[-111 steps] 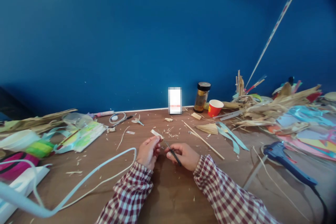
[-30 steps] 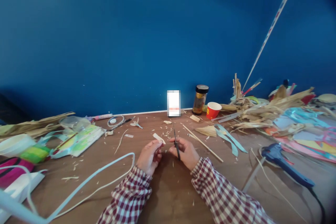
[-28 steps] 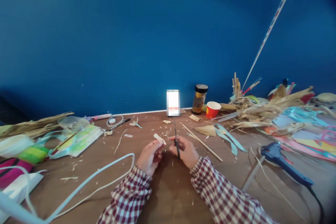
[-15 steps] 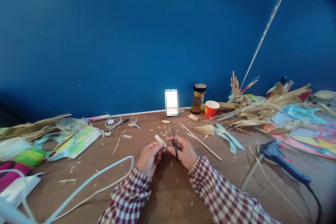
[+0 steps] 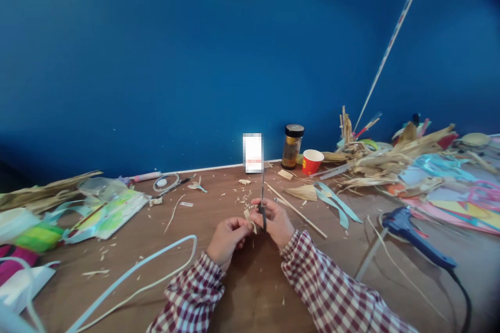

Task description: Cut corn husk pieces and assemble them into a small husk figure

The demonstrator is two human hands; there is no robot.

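My left hand [image 5: 227, 240] pinches a small pale strip [image 5: 247, 216], which looks like corn husk, between thumb and fingertips. Close beside it, my right hand [image 5: 276, 225] grips a pair of scissors [image 5: 262, 187] with dark handles, the blades pointing away from me. Both hands are just above the brown table [image 5: 250, 291], nearly touching. Whether the blades are parted is too fine to make out. Small pale clippings [image 5: 244, 200] lie scattered beyond my fingers.
To the right lie a blue glue gun [image 5: 417, 239], a thin stick [image 5: 299, 212], a light-blue ribbon [image 5: 338, 203] and dried husks [image 5: 390, 158]. A lidded jar [image 5: 292, 146] and red paper cup [image 5: 312, 162] stand behind. A white cable [image 5: 156, 250] loops at left.
My left hand has moved right, bringing the pale strip closer to my right hand, and the strip has turned. The scissors now point straighter ahead. The view has shifted slightly.
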